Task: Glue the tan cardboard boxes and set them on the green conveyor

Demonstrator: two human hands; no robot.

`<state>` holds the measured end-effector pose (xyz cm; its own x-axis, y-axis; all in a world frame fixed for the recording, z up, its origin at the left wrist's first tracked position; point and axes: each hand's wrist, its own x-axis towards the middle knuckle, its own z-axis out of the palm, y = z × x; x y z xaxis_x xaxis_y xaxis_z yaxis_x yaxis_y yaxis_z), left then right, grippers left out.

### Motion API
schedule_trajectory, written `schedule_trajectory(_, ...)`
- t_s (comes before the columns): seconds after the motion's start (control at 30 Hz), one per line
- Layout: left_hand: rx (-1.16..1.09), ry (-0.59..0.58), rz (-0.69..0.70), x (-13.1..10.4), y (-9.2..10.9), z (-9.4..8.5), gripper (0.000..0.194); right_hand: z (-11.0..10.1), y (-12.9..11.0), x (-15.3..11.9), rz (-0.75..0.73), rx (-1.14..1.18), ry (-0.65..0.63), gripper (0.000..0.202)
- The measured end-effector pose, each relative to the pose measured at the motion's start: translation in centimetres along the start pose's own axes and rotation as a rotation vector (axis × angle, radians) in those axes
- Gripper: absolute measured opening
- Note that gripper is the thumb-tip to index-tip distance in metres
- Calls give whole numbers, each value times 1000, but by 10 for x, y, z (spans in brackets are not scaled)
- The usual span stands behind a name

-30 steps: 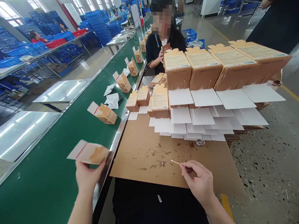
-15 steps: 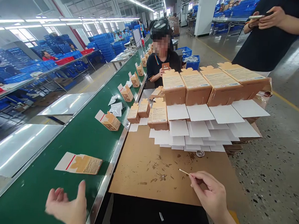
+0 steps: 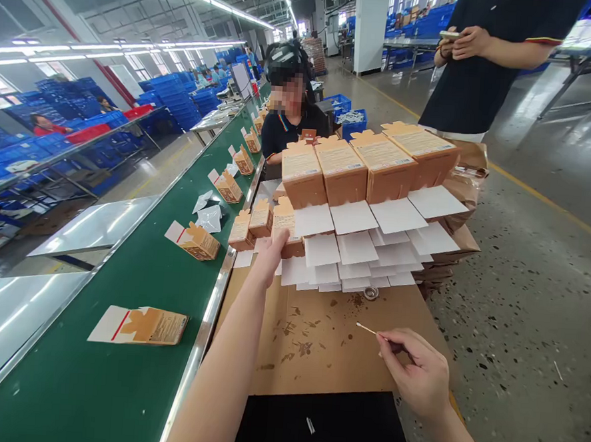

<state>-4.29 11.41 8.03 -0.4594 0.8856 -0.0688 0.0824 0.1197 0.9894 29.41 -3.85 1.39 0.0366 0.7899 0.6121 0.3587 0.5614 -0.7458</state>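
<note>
My left hand [image 3: 272, 251] reaches to a small brown box [image 3: 284, 215] at the left front of the stack; its thumb is on the box and the other fingers are hidden. Between thumb and fingertips of my right hand [image 3: 411, 365] is a thin cotton swab [image 3: 366, 329], its white tip pointing left over the cardboard sheet [image 3: 261, 365]. Behind the sheet, brown boxes [image 3: 389, 170] with white flaps [image 3: 398, 215] stand stacked. A box with its white flap out [image 3: 156, 326] lies on the green belt [image 3: 130, 377].
Several open boxes [image 3: 228, 187] and clear plastic bags [image 3: 209, 218] sit along the belt. A small round metal dish [image 3: 370, 293] is by the stack. A seated person [image 3: 294, 124] is beyond the boxes; another person [image 3: 477, 72] stands at right. A metal rail [image 3: 191, 361] edges the belt.
My left hand has moved from over the belt forward and right to the small box. The view has shifted right. My right hand still holds the swab.
</note>
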Motion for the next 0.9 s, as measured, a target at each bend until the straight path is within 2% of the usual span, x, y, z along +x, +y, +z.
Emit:
schedule_trajectory(0.1, -5, 72, -94, -11, 4, -8, 54, -6, 11, 5, -1, -53, 44, 19)
schedule_trajectory(0.2, -245, 19, 79, -43, -2, -33, 73, -7, 30, 15, -26, -161, 71, 21)
schedule_trajectory(0.27, -385, -26, 143, -72, -15, -53, 79, -4, 44, 24, -39, -238, 53, 25)
schedule_trajectory(0.33, -419, -11, 83, -101, -36, -73, 80, 0, 57, 31, -30, -285, 16, 29)
schedule_trajectory(0.43, -326, 61, -120, -130, -71, -95, 80, 5, 72, 37, 2, -301, -34, 33)
schedule_trajectory(0.53, -205, 87, -245, -140, -96, -103, 86, 4, 76, 34, 28, -297, -55, 31)
schedule_trajectory(0.63, -146, 90, -268, -140, -103, -101, 93, 11, 63, 19, 49, -193, -53, 20)
schedule_trajectory(0.7, -125, 78, -272, -139, -102, -99, 94, 28, 45, 4, 47, -47, -122, 17)
schedule_trajectory(0.77, -111, 61, -268, -140, -101, -98, 93, 57, 25, -12, 42, 84, -250, 20)
schedule_trajectory(0.9, -88, 40, -230, -144, -104, -99, 87, 122, -2, -34, 87, 113, -455, 25)
